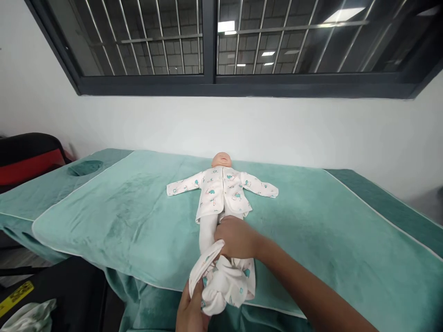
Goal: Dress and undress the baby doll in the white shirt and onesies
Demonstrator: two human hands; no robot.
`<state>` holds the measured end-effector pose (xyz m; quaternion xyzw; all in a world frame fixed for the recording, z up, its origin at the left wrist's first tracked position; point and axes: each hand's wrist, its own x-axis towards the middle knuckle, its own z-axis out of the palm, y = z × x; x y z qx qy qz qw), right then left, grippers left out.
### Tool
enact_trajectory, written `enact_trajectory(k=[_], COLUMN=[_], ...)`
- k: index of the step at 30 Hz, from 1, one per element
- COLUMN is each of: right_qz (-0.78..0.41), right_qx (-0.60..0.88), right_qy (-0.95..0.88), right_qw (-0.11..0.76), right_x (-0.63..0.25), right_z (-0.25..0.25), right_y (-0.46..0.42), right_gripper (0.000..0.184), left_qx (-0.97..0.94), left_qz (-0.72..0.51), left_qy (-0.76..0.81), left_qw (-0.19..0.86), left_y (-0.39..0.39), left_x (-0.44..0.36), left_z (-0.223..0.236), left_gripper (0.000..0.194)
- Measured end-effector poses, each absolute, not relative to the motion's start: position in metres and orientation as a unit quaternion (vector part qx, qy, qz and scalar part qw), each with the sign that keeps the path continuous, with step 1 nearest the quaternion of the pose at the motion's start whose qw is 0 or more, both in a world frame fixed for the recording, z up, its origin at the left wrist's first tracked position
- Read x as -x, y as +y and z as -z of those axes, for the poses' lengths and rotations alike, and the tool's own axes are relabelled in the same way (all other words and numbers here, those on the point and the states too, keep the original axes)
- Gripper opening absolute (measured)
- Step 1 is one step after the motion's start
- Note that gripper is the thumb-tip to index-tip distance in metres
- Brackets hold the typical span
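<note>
A baby doll point(221, 184) lies on its back on a teal towel point(138, 216), head toward the wall, arms spread. It wears a white printed top, and its legs are white. Bunched white printed trousers point(224, 281) sit at the doll's feet near the towel's front edge. My right hand point(235, 237) is closed around the doll's leg and the upper edge of the trousers. My left hand point(190, 309) grips the bunched trousers from below, fingers wrapped in the cloth.
The towel covers a massage bed point(398, 207) with a face hole point(85, 167) at the left end. A white wall and dark window stand behind. A black and red chair point(27, 159) is at left; a black surface with crumpled cloth point(31, 316) lies lower left.
</note>
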<state>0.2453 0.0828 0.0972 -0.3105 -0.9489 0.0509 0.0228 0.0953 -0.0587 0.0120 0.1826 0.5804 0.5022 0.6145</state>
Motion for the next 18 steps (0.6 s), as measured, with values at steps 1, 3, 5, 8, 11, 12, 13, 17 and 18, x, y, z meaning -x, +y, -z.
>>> enact_trajectory(k=[1, 3, 5, 8, 11, 12, 13, 17, 18], right_qz=[-0.064, -0.096, -0.128, -0.183, -0.237, -0.251, -0.262, -0.264, -0.258], right_qx=[0.312, 0.321, 0.335, 0.353, 0.359, 0.36, 0.363, 0.372, 0.366], right_qy=[-0.947, -0.939, -0.928, -0.908, -0.89, -0.885, -0.881, -0.877, -0.881], right_qw=[0.037, 0.071, 0.102, 0.134, 0.152, 0.154, 0.154, 0.152, 0.151], right_x=[-0.247, -0.249, -0.251, -0.253, -0.257, -0.258, -0.259, -0.258, -0.256], right_z=[-0.096, -0.094, -0.093, -0.095, -0.1, -0.102, -0.104, -0.106, -0.105], right_y=[0.083, 0.082, 0.082, 0.08, 0.079, 0.078, 0.078, 0.079, 0.079], right_gripper=[0.022, 0.027, 0.035, 0.041, 0.039, 0.036, 0.034, 0.032, 0.031], left_qx=[-0.159, -0.183, -0.259, -0.376, -0.488, -0.518, -0.544, -0.606, -0.616], left_qz=[-0.515, -0.526, -0.521, -0.505, -0.48, -0.474, -0.466, -0.437, -0.429], left_qy=[0.585, 0.601, 0.615, 0.598, 0.557, 0.546, 0.54, 0.56, 0.567], left_qw=[0.606, 0.573, 0.532, 0.496, 0.471, 0.457, 0.442, 0.357, 0.339], left_y=[-0.054, -0.045, -0.035, -0.015, 0.008, 0.015, 0.023, 0.053, 0.06], left_x=[-0.098, -0.098, -0.092, -0.078, -0.064, -0.061, -0.057, -0.047, -0.045], left_z=[-0.013, -0.017, -0.025, -0.038, -0.05, -0.053, -0.055, -0.06, -0.061], left_gripper=[0.052, 0.047, 0.04, 0.032, 0.023, 0.022, 0.021, 0.018, 0.018])
